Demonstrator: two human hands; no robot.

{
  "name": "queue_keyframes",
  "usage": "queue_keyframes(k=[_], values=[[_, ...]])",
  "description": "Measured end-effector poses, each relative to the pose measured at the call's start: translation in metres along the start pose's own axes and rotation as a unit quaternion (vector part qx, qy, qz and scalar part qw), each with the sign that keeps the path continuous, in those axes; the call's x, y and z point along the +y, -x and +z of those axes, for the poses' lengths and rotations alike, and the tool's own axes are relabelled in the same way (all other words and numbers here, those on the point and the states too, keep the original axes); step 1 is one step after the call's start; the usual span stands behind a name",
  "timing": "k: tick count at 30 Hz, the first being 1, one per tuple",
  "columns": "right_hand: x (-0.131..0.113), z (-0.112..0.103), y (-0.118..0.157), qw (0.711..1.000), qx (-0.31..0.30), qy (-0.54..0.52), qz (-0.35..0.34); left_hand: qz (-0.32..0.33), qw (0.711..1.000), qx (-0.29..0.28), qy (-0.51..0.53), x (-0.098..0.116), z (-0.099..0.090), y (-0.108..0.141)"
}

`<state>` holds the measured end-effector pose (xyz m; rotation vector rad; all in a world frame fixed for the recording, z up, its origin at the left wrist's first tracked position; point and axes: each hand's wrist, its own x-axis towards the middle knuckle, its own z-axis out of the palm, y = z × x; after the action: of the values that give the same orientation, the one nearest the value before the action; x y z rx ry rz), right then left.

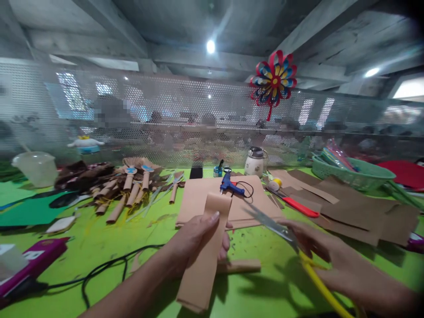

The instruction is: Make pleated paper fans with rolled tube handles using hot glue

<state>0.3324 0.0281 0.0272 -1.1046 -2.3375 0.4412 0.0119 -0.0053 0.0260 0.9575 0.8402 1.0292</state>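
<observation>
A folded strip of brown paper (pixel 203 269) is held in my left hand (pixel 195 234), thumb on top and fingers beneath; its upper end curls over. My right hand (pixel 318 256) grips scissors (pixel 274 225) by their yellow handles, the blades pointing up and left toward the strip without touching it. Beneath my left hand, a rolled brown paper tube (pixel 240 265) lies on the green table (pixel 265 296). Beyond the strip, a blue glue gun (pixel 232 185) rests on a stack of brown paper sheets (pixel 195 194).
Paper-wrapped bundles (pixel 132 190) lie at left, near a clear container (pixel 35 168). A black cable (pixel 102 265) crosses the left front. At right are a red-handled knife (pixel 301 207), brown sheets (pixel 347 207) and a green basket (pixel 354 172). A jug (pixel 255 163) stands at the back.
</observation>
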Motion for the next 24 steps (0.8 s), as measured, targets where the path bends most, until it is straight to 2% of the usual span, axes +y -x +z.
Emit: queue_keyframes(k=[3, 5, 9, 19, 24], values=[[0.004, 0.014, -0.003, 0.985, 0.070, 0.144, -0.062, 0.004, 1.000, 0.004, 0.010, -0.001, -0.001, -0.001], [0.012, 0.018, -0.006, 0.960, 0.130, 0.225, -0.108, 0.003, 1.000, 0.011, 0.011, -0.003, -0.002, -0.001], [0.017, 0.024, -0.011, 0.921, 0.160, 0.322, -0.148, 0.003, 1.000, 0.028, 0.008, -0.006, -0.001, -0.003], [-0.005, 0.037, -0.023, 0.910, 0.197, 0.331, -0.154, -0.021, 0.999, -0.015, -0.019, -0.023, 0.007, -0.007], [-0.012, 0.043, -0.027, 0.919, 0.180, 0.312, -0.160, -0.009, 0.999, -0.018, -0.034, -0.023, 0.016, -0.003]])
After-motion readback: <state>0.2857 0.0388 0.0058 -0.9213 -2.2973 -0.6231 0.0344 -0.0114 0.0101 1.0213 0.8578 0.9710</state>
